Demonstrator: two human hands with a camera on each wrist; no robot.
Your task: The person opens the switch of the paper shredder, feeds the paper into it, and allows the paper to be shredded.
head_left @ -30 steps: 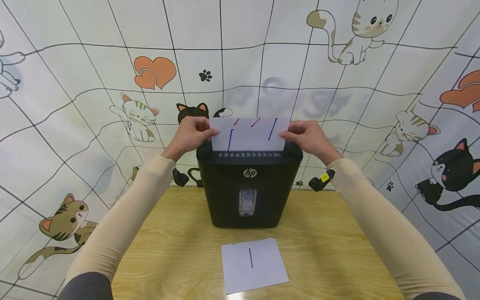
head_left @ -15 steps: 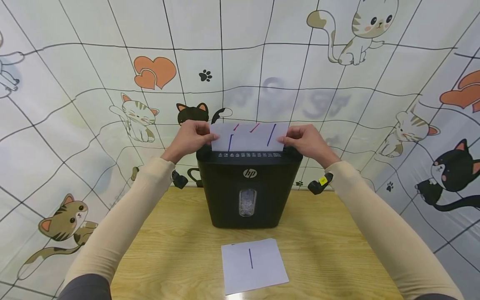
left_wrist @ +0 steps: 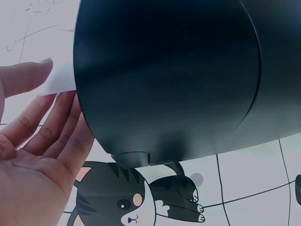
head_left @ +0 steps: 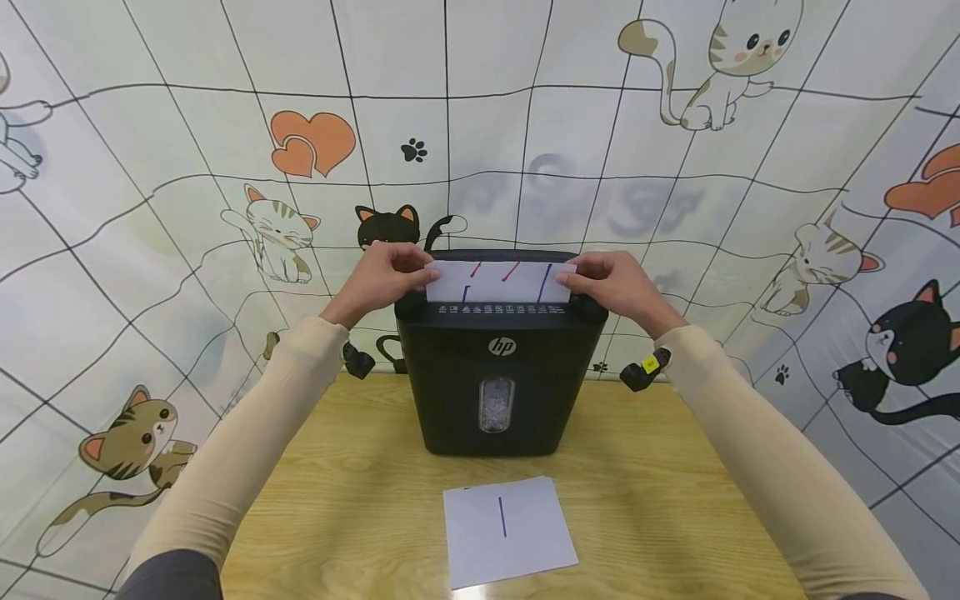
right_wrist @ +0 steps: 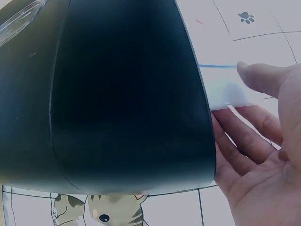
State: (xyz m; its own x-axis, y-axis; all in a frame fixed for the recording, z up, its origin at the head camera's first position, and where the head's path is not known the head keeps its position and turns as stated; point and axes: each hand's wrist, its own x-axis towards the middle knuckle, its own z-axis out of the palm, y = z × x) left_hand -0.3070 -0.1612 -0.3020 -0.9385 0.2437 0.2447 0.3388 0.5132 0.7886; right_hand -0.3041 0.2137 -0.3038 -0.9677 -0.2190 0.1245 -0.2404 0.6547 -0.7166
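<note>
A white sheet with red and blue strokes (head_left: 487, 282) stands in the top slot of the black HP shredder (head_left: 457, 375), its lower part hidden inside. The left hand (head_left: 381, 279) pinches the sheet's left edge between thumb and fingers, and the right hand (head_left: 618, 285) pinches its right edge. In the left wrist view the left hand (left_wrist: 42, 127) has its thumb over the sheet's corner (left_wrist: 63, 77), beside the shredder. The right wrist view shows the right hand (right_wrist: 263, 136) holding the other corner (right_wrist: 225, 89).
White paper with one blue line (head_left: 480, 542) lies on the wooden table (head_left: 337, 500) in front of the shredder. Behind hangs a white sheet-like backdrop (head_left: 487, 133) printed with cats and hearts. Paper bits show through the shredder's small window (head_left: 496, 406).
The upright sheet has sunk lower into the slot, and less of it shows. Both hands have moved slightly down with it, still pinching its edges. The shredder's back rim has come into view.
</note>
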